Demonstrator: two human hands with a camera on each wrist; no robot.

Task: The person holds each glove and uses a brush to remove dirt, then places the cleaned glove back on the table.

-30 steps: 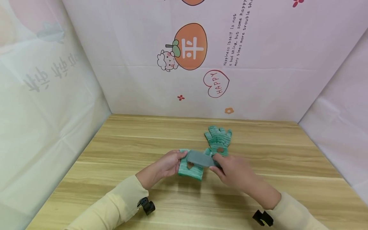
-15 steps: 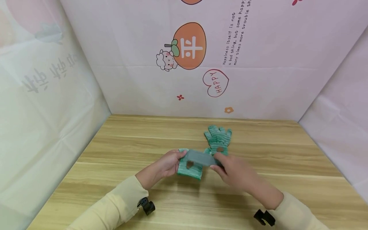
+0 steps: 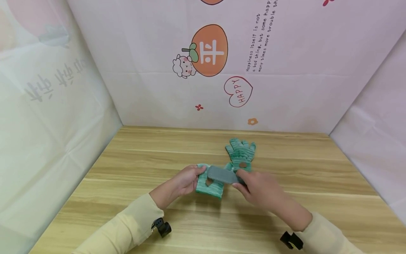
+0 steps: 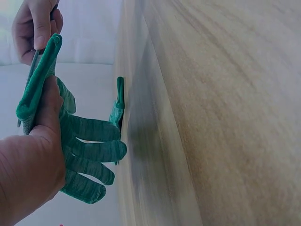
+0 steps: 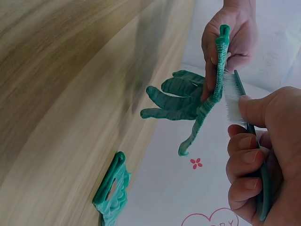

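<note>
A green knitted glove [image 3: 209, 191] hangs above the table with its cuff toward the person. My left hand [image 3: 186, 180] grips it at the cuff edge, thumb on top and fingers beneath; the glove's fingers [image 4: 96, 150] dangle below in the left wrist view. My right hand [image 3: 260, 190] holds a grey-green brush [image 3: 222, 175] by its handle, fingers curled round it. White bristles [image 5: 233, 101] point at the cuff and their tips meet it in the right wrist view. A brown patch [image 3: 209, 182] on the cuff is partly hidden by the brush.
A second green glove [image 3: 240, 153] with a brown patch lies on the wooden table [image 3: 158, 148], just beyond the right hand. White printed cloth [image 3: 152, 88] walls off the back and both sides.
The brush has shifted slightly over the cuff, and the right forearm sits a little further right than a second ago. Both hands keep their holds; the second glove has not moved.
</note>
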